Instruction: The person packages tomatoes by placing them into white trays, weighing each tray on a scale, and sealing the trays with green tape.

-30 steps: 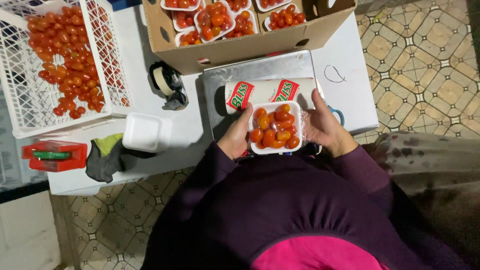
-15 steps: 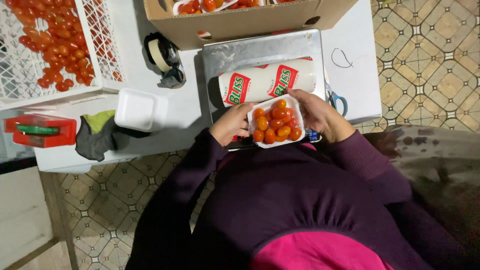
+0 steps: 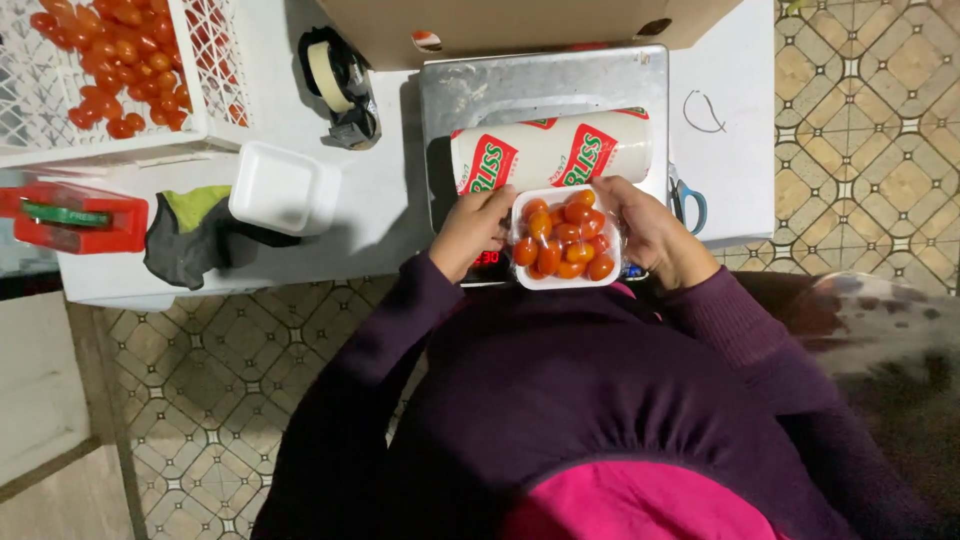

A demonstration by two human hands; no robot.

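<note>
The left hand [image 3: 470, 232] has its fingers clamped on the near-left edge of the white foam tray [image 3: 563, 240] of cherry tomatoes, held over the counter [image 3: 380, 210] edge; the right hand [image 3: 648, 228] grips the opposite side. The tray looks light, bendable and easily crushed, so holding it by both rims seems safest.

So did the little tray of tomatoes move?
Yes. The tray of tomatoes, held by the left hand and right hand, came toward the person, off the film roll to the metal plate's near edge.
</note>
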